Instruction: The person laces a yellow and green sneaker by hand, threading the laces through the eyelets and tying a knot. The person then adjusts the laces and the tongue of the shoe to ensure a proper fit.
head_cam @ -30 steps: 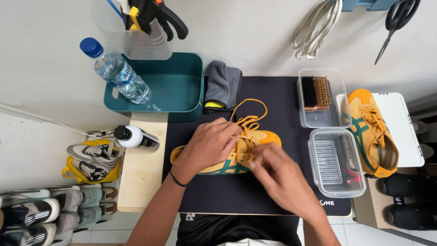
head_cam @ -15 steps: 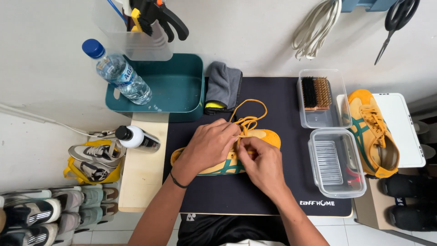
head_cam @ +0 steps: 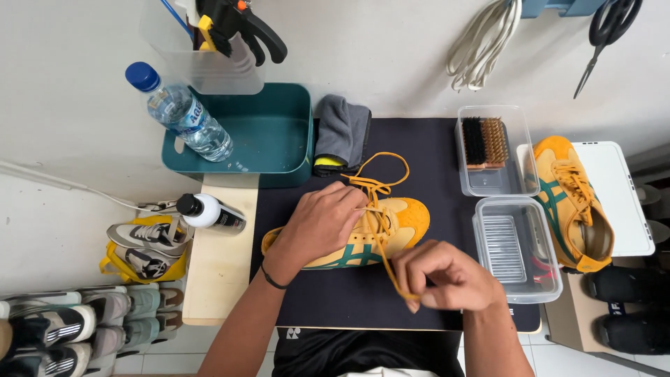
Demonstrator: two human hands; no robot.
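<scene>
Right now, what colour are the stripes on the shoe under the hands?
Teal green stripes on the yellow shoe, seen in the head view.

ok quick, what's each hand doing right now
Left hand: fingers curled, pressing on the yellow shoe at its laces.
Right hand: closed, pinching the yellow lace and pulling it taut.

Place: a small shoe-cleaning workbench in a home or shop.
Worktop: black rubber mat (head_cam: pixel 433 146); clear plastic box holding a bristle brush (head_cam: pixel 486 142) at its far right corner.
Wall: black-handled scissors (head_cam: pixel 606 33), coiled white cord (head_cam: pixel 484 43).
Floor, left: rows of grey sneakers (head_cam: pixel 77 324).
</scene>
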